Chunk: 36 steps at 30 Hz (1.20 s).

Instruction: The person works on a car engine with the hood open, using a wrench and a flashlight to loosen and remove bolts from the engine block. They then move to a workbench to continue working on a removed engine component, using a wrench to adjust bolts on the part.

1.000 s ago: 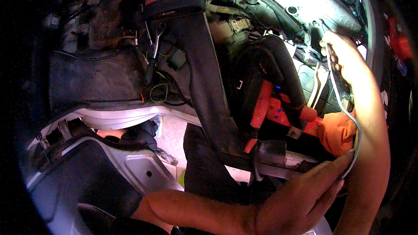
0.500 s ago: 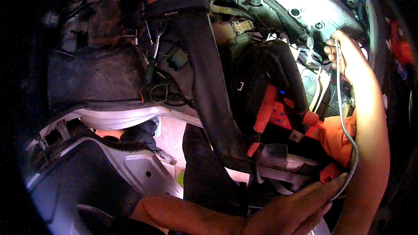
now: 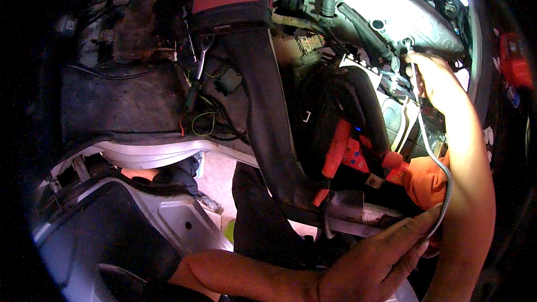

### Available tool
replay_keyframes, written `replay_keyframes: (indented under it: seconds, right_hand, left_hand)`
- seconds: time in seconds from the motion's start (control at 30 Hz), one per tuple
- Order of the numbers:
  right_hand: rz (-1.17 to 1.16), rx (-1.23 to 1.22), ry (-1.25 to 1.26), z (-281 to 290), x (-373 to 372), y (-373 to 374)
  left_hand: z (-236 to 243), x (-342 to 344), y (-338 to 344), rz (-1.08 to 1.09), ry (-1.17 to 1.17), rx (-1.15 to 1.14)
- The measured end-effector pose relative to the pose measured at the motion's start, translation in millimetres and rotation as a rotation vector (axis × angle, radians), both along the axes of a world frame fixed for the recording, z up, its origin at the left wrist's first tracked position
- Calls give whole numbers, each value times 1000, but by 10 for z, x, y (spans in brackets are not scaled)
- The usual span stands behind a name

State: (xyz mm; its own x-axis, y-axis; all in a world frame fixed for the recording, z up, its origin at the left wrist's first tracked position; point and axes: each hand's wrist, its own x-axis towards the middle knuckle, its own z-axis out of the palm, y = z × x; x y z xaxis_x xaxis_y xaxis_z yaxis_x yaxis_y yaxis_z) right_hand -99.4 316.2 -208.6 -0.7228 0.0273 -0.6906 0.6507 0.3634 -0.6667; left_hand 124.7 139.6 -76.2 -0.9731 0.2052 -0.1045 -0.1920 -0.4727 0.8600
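Note:
My right hand (image 3: 428, 78) grips the upper, straight end of a long thin silver flexible cable (image 3: 432, 145) at a fitting (image 3: 409, 43) on the silvery engine cover (image 3: 394, 5). The cable hangs down along my right forearm. Lower down, my left hand (image 3: 380, 251) is closed on the cable's ribbed grey section, with the fingers pointing up to the right. Between and left of the hands are a black device with red cable clamps (image 3: 338, 148) and an orange cloth (image 3: 425, 182). What the cable's upper tip touches is hard to make out under the fingers.
A red-and-black screen device (image 3: 232, 3) rests on black trim at the top. A ratchet (image 3: 202, 59) and loose wires (image 3: 204, 123) lie left of it. Pale body edging (image 3: 145, 154) crosses the lower left. Something red (image 3: 514, 59) is at the far right.
My right hand has shifted left, toward the engine fitting, and its fingers wrap closer on the cable end. My left hand has risen slightly since half a second ago, and the view has shifted a little.

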Motion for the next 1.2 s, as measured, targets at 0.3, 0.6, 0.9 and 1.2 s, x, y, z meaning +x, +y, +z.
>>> replay_keyframes:
  seconds: [0.3,0.6,0.9,1.2]
  right_hand:
    - [-31,11,-1,-10,-27,6]
    - [-73,33,17,46,-8,-17]
    - [-95,56,19,160,35,-29]
    - [-22,-67,10,25,33,7]
  left_hand:
    - [106,-291,-53,-90,-165,170]
    - [10,-202,-12,-40,70,-77]
    - [-30,4,30,18,95,9]
    - [-24,-15,-35,-100,-35,-212]
